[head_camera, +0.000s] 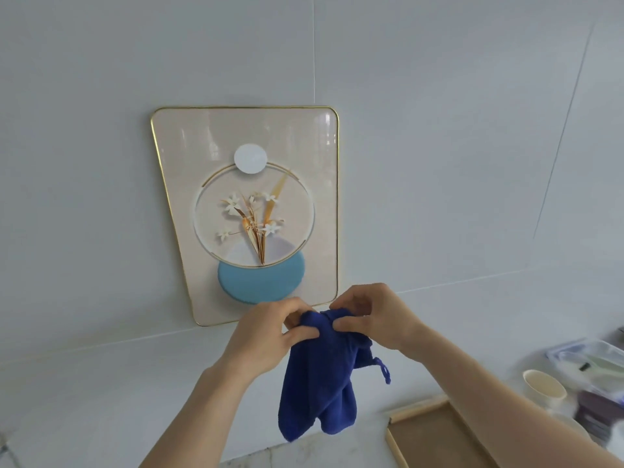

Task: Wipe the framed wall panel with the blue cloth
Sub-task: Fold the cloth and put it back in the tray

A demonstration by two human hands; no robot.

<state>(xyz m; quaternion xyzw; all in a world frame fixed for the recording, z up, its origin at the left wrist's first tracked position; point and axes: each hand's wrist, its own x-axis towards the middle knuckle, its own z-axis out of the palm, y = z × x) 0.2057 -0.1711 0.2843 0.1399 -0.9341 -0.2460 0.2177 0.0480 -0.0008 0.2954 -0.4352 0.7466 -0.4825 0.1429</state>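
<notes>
Both hands, left hand [270, 327] and right hand [374, 315], pinched the top of one blue cloth [324, 376], which hung bunched just below the one gold-framed wall panel [250, 211]. Off right on the bench [320, 450] sat one wooden tray [435, 434] and one cup [543, 388].

No readable text, labels, brands or numbers on anything in view

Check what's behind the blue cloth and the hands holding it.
Behind the blue cloth, gripped by the left hand and right hand, is pale wall. The hands cover part of the framed panel's bottom gold edge; that stretch can't be seen.
</notes>
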